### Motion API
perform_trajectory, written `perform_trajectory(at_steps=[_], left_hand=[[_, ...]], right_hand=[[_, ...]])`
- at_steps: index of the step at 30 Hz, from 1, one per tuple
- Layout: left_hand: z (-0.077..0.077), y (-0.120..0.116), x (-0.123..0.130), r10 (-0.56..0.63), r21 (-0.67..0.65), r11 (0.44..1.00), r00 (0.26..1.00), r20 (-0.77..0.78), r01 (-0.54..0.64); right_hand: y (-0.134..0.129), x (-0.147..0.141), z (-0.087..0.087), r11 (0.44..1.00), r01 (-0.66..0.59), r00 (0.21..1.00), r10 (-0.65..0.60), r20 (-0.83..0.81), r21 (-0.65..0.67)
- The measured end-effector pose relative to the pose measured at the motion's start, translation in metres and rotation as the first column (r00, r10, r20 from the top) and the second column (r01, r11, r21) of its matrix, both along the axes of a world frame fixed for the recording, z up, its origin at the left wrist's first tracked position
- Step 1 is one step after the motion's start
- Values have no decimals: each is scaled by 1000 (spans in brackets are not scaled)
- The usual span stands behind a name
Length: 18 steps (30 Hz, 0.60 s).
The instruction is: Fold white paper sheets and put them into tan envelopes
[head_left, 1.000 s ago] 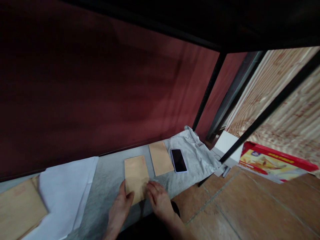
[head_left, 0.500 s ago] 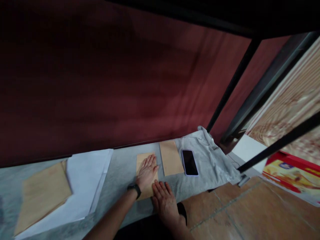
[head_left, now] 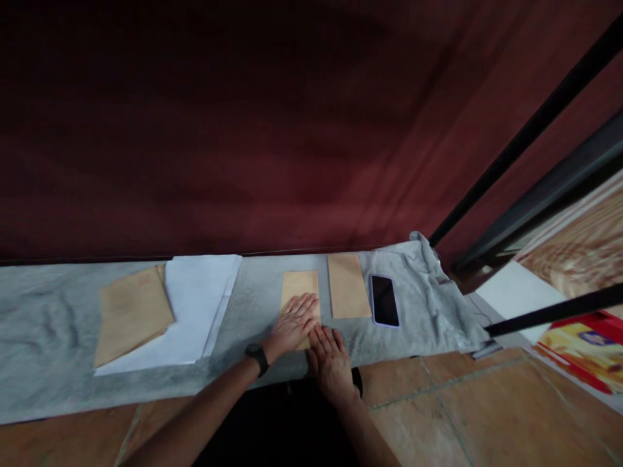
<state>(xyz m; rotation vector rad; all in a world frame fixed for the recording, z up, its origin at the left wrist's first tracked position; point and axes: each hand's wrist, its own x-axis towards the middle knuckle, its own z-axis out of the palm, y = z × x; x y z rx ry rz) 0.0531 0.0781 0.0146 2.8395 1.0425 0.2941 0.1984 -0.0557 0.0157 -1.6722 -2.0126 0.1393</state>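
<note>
A brown paper envelope lies flat on the grey cloth. My left hand, with a dark watch on its wrist, rests palm down across the middle of it, fingers stretched out. At the envelope's lower right edge lies my right hand, flat with its fingers extended, close beside the left fingertips. Part of the envelope is hidden beneath the hands. Another brown envelope lies just to the right, touched by neither hand. Beyond it is a phone with a dark screen and a pale purple case.
On the left, several brown envelopes overlap white paper sheets. A dark red panel rises behind the cloth. Black metal bars cross the right side. A red and yellow box stands by the tiled floor.
The view has shifted, showing more of the cloth's left end and front edge. My left hand has slid down the envelope towards me, uncovering its upper part; my right hand stays at the lower edge.
</note>
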Motion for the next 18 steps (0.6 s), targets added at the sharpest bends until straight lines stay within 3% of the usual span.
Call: perform_trajectory(at_steps=[5,9,18], left_hand=[[9,-47,-36,-77,47,996,997,6,77],[8,-74,-54,-60,105,993,998,-4,60],[4,-91,-62,-39,112,993,999,-23,41]], right_hand=[[-1,2,-2,1000,-12,999,13,29,-19],[0,2,-5,1000,-18,998,18,61,6],[-15,8,3,999,-33,994,31,108,14]])
